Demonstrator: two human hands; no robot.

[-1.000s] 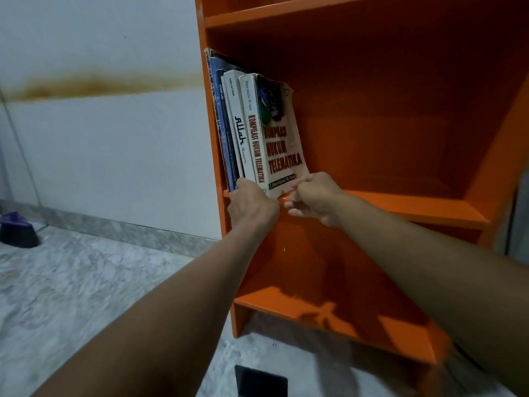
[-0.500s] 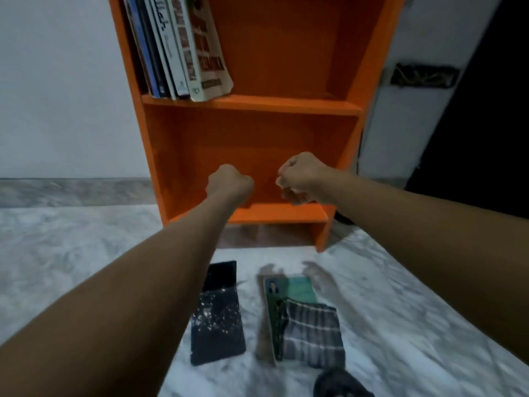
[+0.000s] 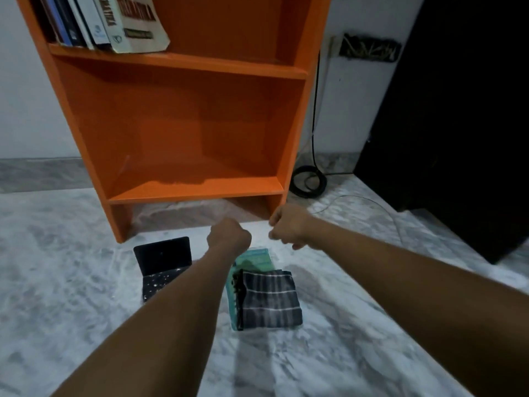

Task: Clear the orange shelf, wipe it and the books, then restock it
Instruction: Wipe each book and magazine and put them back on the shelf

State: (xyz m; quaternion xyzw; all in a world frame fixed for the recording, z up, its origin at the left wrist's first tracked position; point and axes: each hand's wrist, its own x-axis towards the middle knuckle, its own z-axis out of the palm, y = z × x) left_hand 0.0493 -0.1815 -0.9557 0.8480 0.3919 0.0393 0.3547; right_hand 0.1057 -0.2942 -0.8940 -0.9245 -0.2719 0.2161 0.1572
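The orange shelf [image 3: 183,70] stands against the wall. Several books [image 3: 114,24] lean together at the left of its upper board; the lower compartment holds nothing. On the marble floor in front lie a black book [image 3: 163,262] and a teal book [image 3: 254,257] with a folded dark striped cloth [image 3: 270,299] on top of it. My left hand [image 3: 229,236] hovers above the floor between the two books, fingers curled, holding nothing. My right hand [image 3: 287,226] is just to its right, fingers curled too, also holding nothing.
A black cable coil [image 3: 307,181] lies on the floor right of the shelf, with a cord running up the wall. A large dark cabinet [image 3: 458,110] fills the right side. A thin wire [image 3: 372,202] trails over the floor.
Both hands have let go of the shelved books and dropped from the upper board to just above the floor. The view has tilted down, showing the floor books and cloth.
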